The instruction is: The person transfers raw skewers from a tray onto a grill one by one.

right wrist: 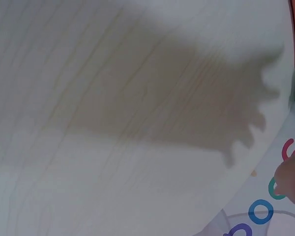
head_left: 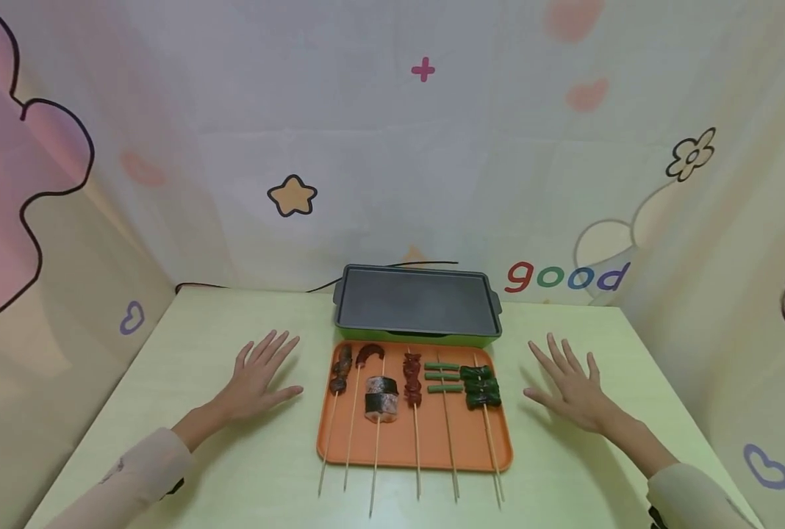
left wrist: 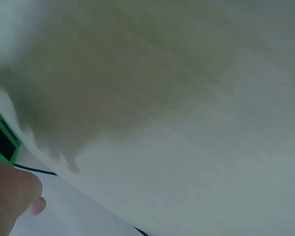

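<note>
We record two bare hands, the left hand [head_left: 258, 378] and the right hand [head_left: 572, 388], each with forearm uncovered up to the cuff. We see no rings, watch or gloves on either. The left sleeve [head_left: 134, 474] is pale beige cloth, loosely fitted, with a small dark patch at its underside near the cuff. The right sleeve [head_left: 686, 496] matches it in colour and cut, with a dark spot at its near edge. In the wrist views only blurred fingertips [left wrist: 37, 205] show.

Skewer tray [head_left: 392, 448] between flat hands [head_left: 256, 378]
</note>
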`<action>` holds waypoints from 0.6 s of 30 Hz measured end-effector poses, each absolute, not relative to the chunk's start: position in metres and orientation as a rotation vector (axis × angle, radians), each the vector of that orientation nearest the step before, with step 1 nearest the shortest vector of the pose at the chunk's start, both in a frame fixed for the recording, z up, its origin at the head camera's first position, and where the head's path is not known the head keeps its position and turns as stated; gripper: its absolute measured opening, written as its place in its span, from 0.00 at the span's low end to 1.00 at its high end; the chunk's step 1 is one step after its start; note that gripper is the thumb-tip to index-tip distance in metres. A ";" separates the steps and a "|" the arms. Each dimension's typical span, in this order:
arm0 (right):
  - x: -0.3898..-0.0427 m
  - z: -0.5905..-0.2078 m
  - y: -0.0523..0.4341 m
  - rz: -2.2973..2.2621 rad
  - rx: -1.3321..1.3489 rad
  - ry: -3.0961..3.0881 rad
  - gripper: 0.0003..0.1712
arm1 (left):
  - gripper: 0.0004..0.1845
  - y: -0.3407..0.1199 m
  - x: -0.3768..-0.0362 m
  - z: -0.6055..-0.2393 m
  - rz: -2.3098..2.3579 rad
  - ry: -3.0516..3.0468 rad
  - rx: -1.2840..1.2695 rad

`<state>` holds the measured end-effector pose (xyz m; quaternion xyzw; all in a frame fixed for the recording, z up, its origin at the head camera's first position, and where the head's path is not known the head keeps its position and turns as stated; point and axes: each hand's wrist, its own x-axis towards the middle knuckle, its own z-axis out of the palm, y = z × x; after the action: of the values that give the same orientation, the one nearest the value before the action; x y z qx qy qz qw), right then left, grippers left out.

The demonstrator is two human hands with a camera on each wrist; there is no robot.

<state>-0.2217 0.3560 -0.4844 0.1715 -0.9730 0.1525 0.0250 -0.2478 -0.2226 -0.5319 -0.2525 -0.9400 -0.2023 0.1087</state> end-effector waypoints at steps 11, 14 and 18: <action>-0.189 -0.474 0.334 0.760 0.618 -2.988 0.43 | 0.40 -0.194 -0.219 -0.524 -1.029 -2.774 -0.730; -0.181 -0.470 0.327 0.838 0.645 -2.968 0.41 | 0.39 -0.189 -0.214 -0.522 -1.194 -2.787 -0.704; -0.171 -0.466 0.318 0.874 0.693 -2.935 0.39 | 0.38 -0.184 -0.212 -0.520 -1.396 -2.803 -0.656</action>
<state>-0.1710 0.3178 -0.4661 0.2208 -0.9347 0.2784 0.0010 -0.2122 -0.1842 -0.5204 -0.2050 -0.8757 -0.4363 -0.0288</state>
